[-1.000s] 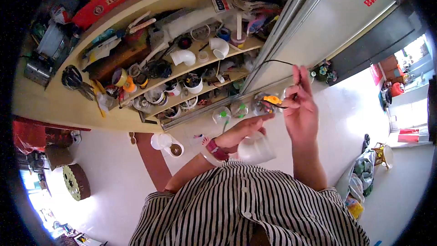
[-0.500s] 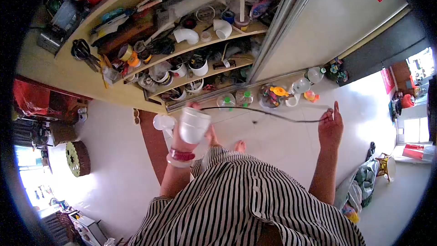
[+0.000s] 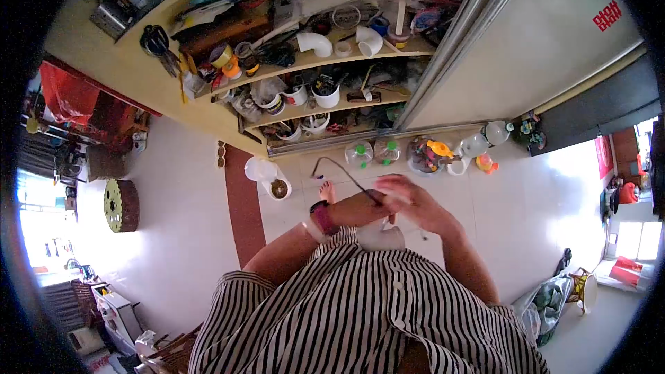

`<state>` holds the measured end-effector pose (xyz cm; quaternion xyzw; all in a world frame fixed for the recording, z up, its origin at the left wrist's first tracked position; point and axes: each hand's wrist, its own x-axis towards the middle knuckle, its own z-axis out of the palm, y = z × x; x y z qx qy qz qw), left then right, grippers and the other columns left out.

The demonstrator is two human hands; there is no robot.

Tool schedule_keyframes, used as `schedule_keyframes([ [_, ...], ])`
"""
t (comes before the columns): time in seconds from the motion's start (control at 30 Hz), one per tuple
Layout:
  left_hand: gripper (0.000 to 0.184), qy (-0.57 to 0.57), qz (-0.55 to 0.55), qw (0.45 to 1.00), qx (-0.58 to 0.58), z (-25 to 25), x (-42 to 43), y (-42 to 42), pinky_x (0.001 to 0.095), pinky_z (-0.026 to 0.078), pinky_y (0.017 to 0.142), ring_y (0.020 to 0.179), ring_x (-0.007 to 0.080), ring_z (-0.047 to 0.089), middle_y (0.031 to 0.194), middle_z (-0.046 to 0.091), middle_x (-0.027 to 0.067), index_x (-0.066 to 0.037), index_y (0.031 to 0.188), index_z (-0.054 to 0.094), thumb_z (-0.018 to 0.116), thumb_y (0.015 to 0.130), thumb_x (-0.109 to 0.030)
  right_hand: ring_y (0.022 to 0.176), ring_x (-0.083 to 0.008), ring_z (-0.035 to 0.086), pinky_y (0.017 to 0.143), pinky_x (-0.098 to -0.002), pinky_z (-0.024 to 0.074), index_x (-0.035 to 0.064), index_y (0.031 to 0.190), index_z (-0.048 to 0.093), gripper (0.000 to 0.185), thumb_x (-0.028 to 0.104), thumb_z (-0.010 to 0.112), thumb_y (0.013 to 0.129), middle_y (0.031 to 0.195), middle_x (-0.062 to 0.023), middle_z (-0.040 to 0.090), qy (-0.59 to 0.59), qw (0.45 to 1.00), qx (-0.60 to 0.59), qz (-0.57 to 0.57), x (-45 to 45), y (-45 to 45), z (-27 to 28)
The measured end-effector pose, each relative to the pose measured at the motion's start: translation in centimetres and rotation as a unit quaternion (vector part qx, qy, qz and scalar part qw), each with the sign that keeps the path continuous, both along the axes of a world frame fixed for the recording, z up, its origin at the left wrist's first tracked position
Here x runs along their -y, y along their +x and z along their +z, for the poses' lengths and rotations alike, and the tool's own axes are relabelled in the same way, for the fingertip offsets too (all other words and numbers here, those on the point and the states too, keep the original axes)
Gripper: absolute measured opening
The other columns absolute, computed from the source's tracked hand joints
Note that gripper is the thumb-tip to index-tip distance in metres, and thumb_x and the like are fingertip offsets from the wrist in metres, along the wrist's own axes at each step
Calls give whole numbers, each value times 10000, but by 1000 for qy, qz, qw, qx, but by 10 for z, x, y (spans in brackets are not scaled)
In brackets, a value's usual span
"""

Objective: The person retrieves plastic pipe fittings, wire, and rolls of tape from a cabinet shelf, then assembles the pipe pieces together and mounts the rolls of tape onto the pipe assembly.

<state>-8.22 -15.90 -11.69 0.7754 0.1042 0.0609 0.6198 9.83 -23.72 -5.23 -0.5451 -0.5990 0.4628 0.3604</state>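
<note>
My left hand (image 3: 370, 210) is in front of my belly, its fingers mostly hidden behind the other hand. It holds a white plastic pipe fitting (image 3: 379, 237), which hangs below it against the striped shirt. My right hand (image 3: 412, 202) crosses over the left from the other side, touching or nearly touching it. Motion smears its fingers, so their grip is unclear. From between the hands a thin black wire (image 3: 344, 168) runs up and left, then bends down to a loose end.
Shelves (image 3: 312, 62) ahead carry white pipe elbows (image 3: 315, 44), tubs and tools. Bottles with green caps (image 3: 359, 154) and a clear container of odds and ends (image 3: 426, 156) line the cabinet foot. A white lidded bucket (image 3: 277, 189) stands on the floor, left of a bare foot (image 3: 327, 192).
My hands have come together at my belly from wide apart. The stretched wire is now slack and bent to the left. The white fitting has moved right and closer to my body.
</note>
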Motion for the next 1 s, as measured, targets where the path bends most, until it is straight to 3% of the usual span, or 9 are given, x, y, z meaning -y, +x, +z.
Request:
schedule_keyframes([
  [0.1,317,50,11,999,-18,14,-7,8,370,467,926,1083,236,576,1152,617,136,-30,1153,593,570,927,-251,969,-226,616,859,-325,482,8,1127,629,284,208,635,927,1043,-103,641,39,993,86,75,-28,-21,12],
  [0.2,397,-259,45,956,129,-4,-2,15,373,457,954,1166,242,556,1269,576,162,-42,1258,554,577,946,-286,787,-192,637,720,-306,500,-13,950,645,261,247,625,938,847,-53,677,20,989,137,56,-38,-18,7],
  [0.27,374,70,-35,982,-170,33,-13,21,356,460,939,1177,241,552,1266,583,154,-51,1265,559,551,965,-275,749,-161,620,648,-298,483,6,982,637,337,332,550,987,818,-35,660,-16,989,-127,-75,-35,-9,-6],
  [0.37,351,-59,165,982,76,35,-13,-2,342,482,923,1081,218,593,1239,597,112,-31,1248,557,523,986,-262,579,-88,447,646,-274,478,35,1066,605,374,368,440,1033,663,32,498,-118,930,-277,-210,-34,14,15],
  [0.53,336,-434,477,730,227,16,-33,-43,348,529,886,1065,217,626,1166,625,93,-12,1238,541,461,1021,-257,508,-51,267,650,-238,461,19,1086,603,340,302,419,1044,584,57,344,-50,917,-312,-244,-17,42,33],
  [0.63,304,-421,452,746,248,12,-50,-61,340,529,874,1029,216,632,1126,633,85,-31,1228,547,484,1017,-240,486,-45,262,717,-255,473,18,978,599,318,281,432,1041,556,63,330,-27,961,-196,-191,-8,37,31],
  [0.73,228,76,553,825,90,-9,-60,-62,303,519,865,985,183,633,1070,639,62,-55,1165,562,508,1010,-214,533,-13,284,469,-210,213,45,1012,654,303,308,502,1016,618,99,351,-10,958,-190,-215,-4,25,33],
  [0.8,128,-361,529,718,275,23,-56,-55,246,491,790,876,113,598,975,615,11,-67,1055,569,539,996,-176,537,-15,285,474,-211,217,46,1001,654,296,303,507,1015,624,99,352,2,950,-218,-225,-6,22,42],
  [1.0,114,-167,532,807,196,40,-56,-55,230,426,727,822,65,494,877,552,-22,-58,915,544,552,987,-146,593,-36,356,527,-215,287,47,990,668,242,252,539,998,675,78,427,-25,949,-173,-262,-15,22,49],
])
